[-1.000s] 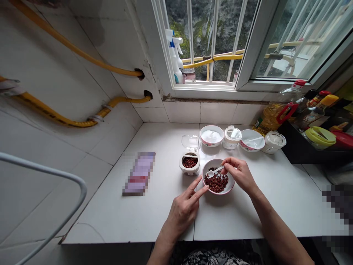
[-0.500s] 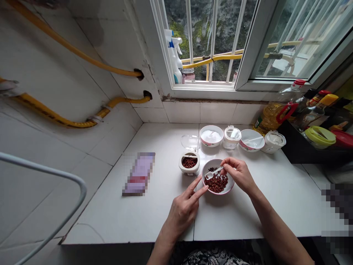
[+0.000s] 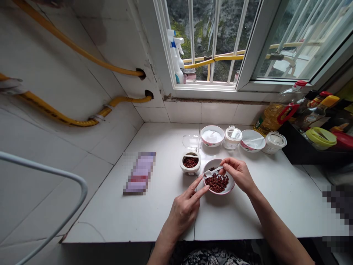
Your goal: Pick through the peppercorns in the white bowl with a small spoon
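Daylight is admitted by a barred window (image 3: 213, 40), set above a white worktop (image 3: 110, 206). The tiled wall (image 3: 107, 147) on the left is crossed by yellow hoses (image 3: 66, 117), and its corner is marked by cracks (image 3: 150, 66).

We pinch a small white spoon (image 3: 214, 171) between the thumb and fingers of our right hand (image 3: 238, 174), its scoop end low in the bowl of peppercorns (image 3: 231, 186), at the left side of the dark red peppercorns (image 3: 217, 182). Left of that grip, two extended fingers of our left hand (image 3: 184, 208) touch the bowl's rim. Farther left of the grip, past the bowl, stands an open jar (image 3: 190, 170) of the same peppercorns, its clear lid (image 3: 192, 141) raised behind it. Beyond the grip, toward the window (image 3: 205, 88), a bowl of white grains (image 3: 212, 143), a clear-lidded container (image 3: 233, 140), a bowl with a white spoon (image 3: 251, 147) and a white jar (image 3: 273, 146) form a row.
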Motion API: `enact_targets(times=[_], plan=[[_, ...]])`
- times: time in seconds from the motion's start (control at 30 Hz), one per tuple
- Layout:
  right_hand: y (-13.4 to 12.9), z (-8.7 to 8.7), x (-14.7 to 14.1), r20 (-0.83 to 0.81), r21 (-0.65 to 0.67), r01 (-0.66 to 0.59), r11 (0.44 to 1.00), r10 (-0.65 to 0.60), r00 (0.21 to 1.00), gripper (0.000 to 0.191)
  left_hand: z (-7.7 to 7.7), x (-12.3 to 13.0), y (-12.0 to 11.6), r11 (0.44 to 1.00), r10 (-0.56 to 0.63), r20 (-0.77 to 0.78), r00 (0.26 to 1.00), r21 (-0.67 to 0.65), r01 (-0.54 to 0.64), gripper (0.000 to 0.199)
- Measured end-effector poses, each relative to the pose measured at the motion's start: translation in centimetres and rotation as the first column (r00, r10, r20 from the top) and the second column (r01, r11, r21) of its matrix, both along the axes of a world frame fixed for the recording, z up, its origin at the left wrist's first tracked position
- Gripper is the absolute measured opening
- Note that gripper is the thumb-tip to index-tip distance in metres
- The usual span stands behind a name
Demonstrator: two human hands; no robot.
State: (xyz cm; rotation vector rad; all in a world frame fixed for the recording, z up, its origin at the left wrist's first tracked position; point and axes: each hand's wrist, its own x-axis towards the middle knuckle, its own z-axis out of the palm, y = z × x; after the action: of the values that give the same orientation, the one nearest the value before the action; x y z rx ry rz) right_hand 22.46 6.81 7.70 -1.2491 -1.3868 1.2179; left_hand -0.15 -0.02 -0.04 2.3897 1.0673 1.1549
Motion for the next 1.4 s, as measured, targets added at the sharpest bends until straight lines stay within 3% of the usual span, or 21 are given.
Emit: enact_targets(times=[0.63,0.83,0.93,1.03,1.13,1.27,1.4], plan=[[0.0,-0.1,-0.6,-0.083,0.021,0.058,0.998,-0.056,0.995,0.035,0.2,0.1,0.1,1.0,0.011,-0.013,1.0,0.029,-0.01,0.064],[-0.2,-0.2,-2.6,-0.093,0.144,0.071,0.987,-0.058,0.994,0.028,-0.1,0.0,0.1,1.0,0.006,-0.006,1.0,0.026,-0.006,0.064],[-0.4,-0.5,-3.4,0.09,0.369,0.032,0.929,-0.07,0.994,0.015,-0.2,0.0,0.1,1.0,0.006,-0.017,1.0,0.024,-0.006,0.064],[-0.5,-0.5,-3.6,0.345,0.619,-0.148,0.771,-0.098,0.933,0.02,-0.2,0.0,0.0,1.0,0.016,-0.03,0.999,0.009,-0.016,0.065],[-0.5,0.0,-3.1,0.397,0.719,-0.197,0.667,-0.16,0.904,0.024,-0.1,0.0,0.0,1.0,0.017,-0.024,1.0,0.003,-0.017,0.065],[-0.4,0.7,-1.5,0.324,0.741,-0.066,0.668,-0.27,0.907,0.017,0.0,0.0,0.0,1.0,0.009,-0.005,1.0,0.013,-0.009,0.064],[-0.2,0.3,0.3,0.431,0.675,-0.135,0.725,-0.239,0.87,0.016,-0.1,0.0,0.0,1.0,0.012,-0.01,1.0,0.005,-0.012,0.062]])
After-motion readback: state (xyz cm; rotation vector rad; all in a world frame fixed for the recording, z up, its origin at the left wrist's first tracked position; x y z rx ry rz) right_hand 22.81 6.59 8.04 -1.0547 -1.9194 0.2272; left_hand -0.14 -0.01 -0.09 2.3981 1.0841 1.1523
